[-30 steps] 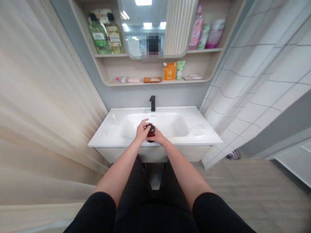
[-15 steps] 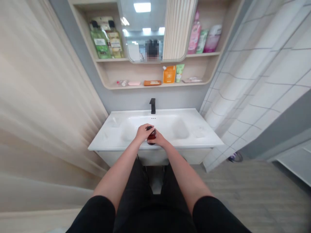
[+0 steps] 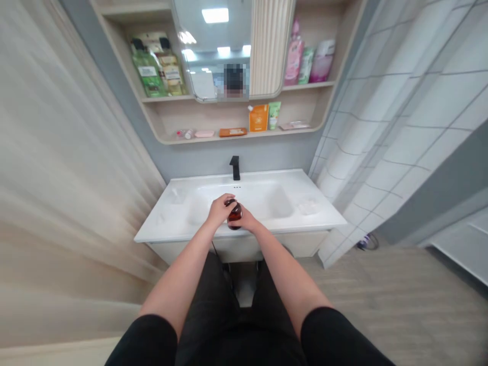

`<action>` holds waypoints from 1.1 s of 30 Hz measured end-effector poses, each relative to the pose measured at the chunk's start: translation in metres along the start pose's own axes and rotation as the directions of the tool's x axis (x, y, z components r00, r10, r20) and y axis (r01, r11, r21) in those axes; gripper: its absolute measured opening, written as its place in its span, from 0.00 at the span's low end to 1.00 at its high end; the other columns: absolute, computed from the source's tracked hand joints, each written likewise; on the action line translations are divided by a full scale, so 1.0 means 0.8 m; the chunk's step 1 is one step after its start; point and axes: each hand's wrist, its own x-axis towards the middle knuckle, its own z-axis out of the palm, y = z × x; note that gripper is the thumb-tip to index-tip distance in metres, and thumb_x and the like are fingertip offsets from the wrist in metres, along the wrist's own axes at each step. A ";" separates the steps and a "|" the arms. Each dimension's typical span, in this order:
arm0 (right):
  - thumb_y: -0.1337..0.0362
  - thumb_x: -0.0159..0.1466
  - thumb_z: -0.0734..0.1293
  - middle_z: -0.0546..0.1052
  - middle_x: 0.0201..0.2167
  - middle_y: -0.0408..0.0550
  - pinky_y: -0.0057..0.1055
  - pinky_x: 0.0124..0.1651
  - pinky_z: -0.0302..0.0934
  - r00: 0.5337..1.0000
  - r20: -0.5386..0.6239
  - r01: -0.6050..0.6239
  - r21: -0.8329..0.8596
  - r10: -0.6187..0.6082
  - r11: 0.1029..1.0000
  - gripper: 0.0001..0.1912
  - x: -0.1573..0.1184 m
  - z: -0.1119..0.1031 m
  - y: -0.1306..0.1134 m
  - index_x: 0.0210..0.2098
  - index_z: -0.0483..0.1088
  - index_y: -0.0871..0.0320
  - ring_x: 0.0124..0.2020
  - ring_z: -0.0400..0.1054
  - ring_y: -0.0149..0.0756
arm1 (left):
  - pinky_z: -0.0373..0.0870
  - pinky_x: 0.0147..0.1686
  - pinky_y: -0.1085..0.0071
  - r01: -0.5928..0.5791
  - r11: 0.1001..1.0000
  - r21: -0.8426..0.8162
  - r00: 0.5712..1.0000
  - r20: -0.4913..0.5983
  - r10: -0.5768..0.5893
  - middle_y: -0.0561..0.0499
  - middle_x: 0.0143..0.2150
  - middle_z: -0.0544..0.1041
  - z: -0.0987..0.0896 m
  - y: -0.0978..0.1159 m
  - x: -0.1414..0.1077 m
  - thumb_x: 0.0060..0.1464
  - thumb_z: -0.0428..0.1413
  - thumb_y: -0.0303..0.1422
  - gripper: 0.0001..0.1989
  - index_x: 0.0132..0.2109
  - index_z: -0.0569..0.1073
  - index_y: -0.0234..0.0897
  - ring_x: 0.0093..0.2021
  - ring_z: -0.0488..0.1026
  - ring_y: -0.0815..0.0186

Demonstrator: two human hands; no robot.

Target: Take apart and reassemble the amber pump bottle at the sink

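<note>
Although the two hands nearly hide it, an amber bottle [image 3: 235, 214] shows between them, held over the front of a white basin [image 3: 263, 175]; whether it touches the basin, I cannot tell. The left hand [image 3: 220, 209] is curled closed over the bottle's top, its fingers wrapped toward the far side. The right hand [image 3: 244, 219] is partly closed against the bottle's lower right side. A black faucet [image 3: 235, 168] stands behind the basin, well apart from both hands. Above it, a shelf [image 3: 247, 136] carries an orange pouch [image 3: 258, 118] and a green tube [image 3: 274, 115], beneath a mirror [image 3: 206, 81].
</note>
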 end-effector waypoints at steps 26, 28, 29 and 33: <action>0.56 0.45 0.89 0.83 0.59 0.49 0.56 0.73 0.65 0.999 -0.013 -0.033 -0.017 0.033 0.999 0.50 -0.002 -0.004 0.005 0.65 0.73 0.49 0.62 0.77 0.55 | 0.76 0.57 0.51 0.447 0.637 0.628 0.870 -0.471 -0.147 0.38 0.46 0.84 -0.221 -0.151 -0.098 0.59 0.60 0.41 0.09 0.39 0.79 0.42 0.52 0.82 0.42; 0.57 0.44 0.89 0.83 0.59 0.50 0.57 0.73 0.65 0.999 -0.020 -0.035 -0.024 0.035 0.999 0.51 -0.001 -0.004 0.008 0.65 0.73 0.49 0.63 0.77 0.55 | 0.76 0.53 0.51 0.439 0.567 0.697 0.881 -0.456 -0.122 0.37 0.45 0.84 -0.218 -0.153 -0.105 0.62 0.58 0.42 0.12 0.42 0.81 0.41 0.50 0.82 0.41; 0.57 0.44 0.89 0.83 0.59 0.50 0.57 0.73 0.65 0.999 -0.018 -0.034 -0.025 0.033 0.999 0.51 0.000 -0.004 0.009 0.66 0.73 0.49 0.62 0.77 0.55 | 0.76 0.51 0.51 0.444 0.529 0.723 0.883 -0.453 -0.123 0.36 0.43 0.84 -0.217 -0.153 -0.107 0.63 0.57 0.43 0.14 0.44 0.82 0.40 0.49 0.81 0.40; 0.58 0.45 0.89 0.84 0.57 0.49 0.55 0.72 0.67 0.999 -0.008 -0.036 -0.019 0.036 0.999 0.51 -0.001 -0.004 0.007 0.66 0.72 0.48 0.61 0.78 0.53 | 0.74 0.46 0.53 0.501 0.394 0.771 0.863 -0.475 -0.169 0.36 0.37 0.82 -0.217 -0.150 -0.103 0.64 0.57 0.41 0.17 0.51 0.83 0.38 0.46 0.79 0.38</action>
